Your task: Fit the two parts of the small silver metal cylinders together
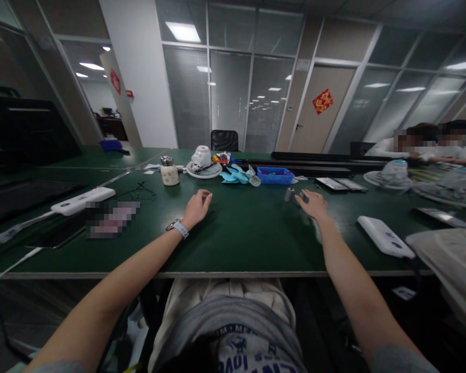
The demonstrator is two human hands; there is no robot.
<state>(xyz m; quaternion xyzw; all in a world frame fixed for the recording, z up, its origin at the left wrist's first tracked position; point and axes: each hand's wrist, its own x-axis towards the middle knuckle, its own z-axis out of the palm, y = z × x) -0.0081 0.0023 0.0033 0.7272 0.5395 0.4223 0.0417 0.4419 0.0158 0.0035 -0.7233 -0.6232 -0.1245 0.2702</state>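
Note:
Both my arms reach out over a dark green table [236,238]. My left hand [196,207], with a watch on its wrist, rests on the table, fingers loosely curled and holding nothing. My right hand [314,203] lies with fingers stretched forward, its fingertips beside a small grey cylinder [289,195] and a dark part that I cannot make out. Farther back stand a white fan with its grille [204,161], loose light-blue fan blades [238,176], a blue parts tray [275,175] and a small cream bottle [170,171].
White power strips lie at the left [82,200] and right [385,237]. Glasses [137,192] sit left of centre. Two people work at the far right [435,145] behind more fan parts [392,173]. A black chair [224,140] stands behind the table.

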